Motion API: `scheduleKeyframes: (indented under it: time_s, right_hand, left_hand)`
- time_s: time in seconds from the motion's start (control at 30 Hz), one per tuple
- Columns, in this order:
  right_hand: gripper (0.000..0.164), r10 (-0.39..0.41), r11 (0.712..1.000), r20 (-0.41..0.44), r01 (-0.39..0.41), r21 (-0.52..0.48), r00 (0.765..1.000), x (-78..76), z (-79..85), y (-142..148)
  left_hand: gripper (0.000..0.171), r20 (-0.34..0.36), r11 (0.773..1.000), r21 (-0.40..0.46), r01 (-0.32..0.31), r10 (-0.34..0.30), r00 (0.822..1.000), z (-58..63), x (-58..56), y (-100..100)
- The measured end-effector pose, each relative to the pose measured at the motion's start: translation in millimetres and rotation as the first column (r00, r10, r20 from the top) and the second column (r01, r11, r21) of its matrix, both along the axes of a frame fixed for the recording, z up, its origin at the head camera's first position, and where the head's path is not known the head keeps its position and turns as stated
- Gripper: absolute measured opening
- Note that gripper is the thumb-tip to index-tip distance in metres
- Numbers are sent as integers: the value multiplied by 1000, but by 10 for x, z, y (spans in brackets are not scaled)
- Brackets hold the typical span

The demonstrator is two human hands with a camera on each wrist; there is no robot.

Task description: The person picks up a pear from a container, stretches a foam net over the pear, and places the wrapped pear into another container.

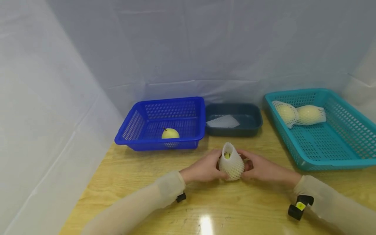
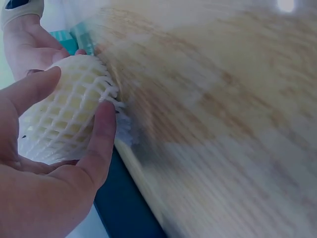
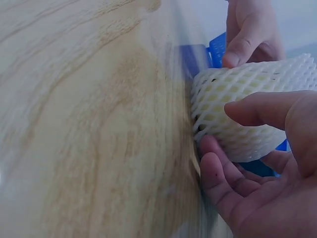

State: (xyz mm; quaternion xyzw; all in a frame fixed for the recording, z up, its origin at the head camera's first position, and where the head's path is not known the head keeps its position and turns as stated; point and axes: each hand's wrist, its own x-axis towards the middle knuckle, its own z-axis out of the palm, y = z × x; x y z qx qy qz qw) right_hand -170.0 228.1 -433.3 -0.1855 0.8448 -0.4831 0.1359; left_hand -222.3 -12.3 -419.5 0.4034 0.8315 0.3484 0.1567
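Observation:
A pale yellow pear in a white foam net sleeve (image 1: 232,167) stands upright on the table in front of me. The sleeve rises past the fruit, and the stem shows through its open top in the head view. My left hand (image 1: 206,167) grips it from the left, thumb toward me and fingers round the side. From the right, my right hand (image 1: 262,168) holds it between thumb and fingers. In the right wrist view the fingertips (image 3: 212,166) lie low at the sleeve's bottom end, close to the wooden tabletop.
A blue basket (image 1: 160,142) at the back left has one bare yellow pear (image 1: 170,133) in it. Beside it, a dark teal tray (image 1: 249,130) carries flat white foam netting (image 1: 224,121). The turquoise basket (image 1: 337,164) on the right contains two netted pears (image 1: 309,115).

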Motion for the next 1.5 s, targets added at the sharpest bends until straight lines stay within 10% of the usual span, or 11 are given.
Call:
scheduleKeyframes:
  time_s: [0.5,0.73,1.0,1.5]
  right_hand:
    - [82,-50,999,-84,48,-19,995,21,-26,-55]
    - [72,-119,992,-161,111,-58,980,-7,20,-111]
    - [67,-173,984,-236,177,-6,956,-12,113,-188]
    - [71,-137,988,-225,118,-95,965,45,161,-235]
  left_hand:
    - [76,104,994,100,-48,37,994,-71,39,79]
    - [76,256,942,300,-149,71,964,-54,52,117]
    - [80,333,892,317,-322,213,918,4,81,103]
    - [71,416,851,396,-345,168,894,108,103,12]
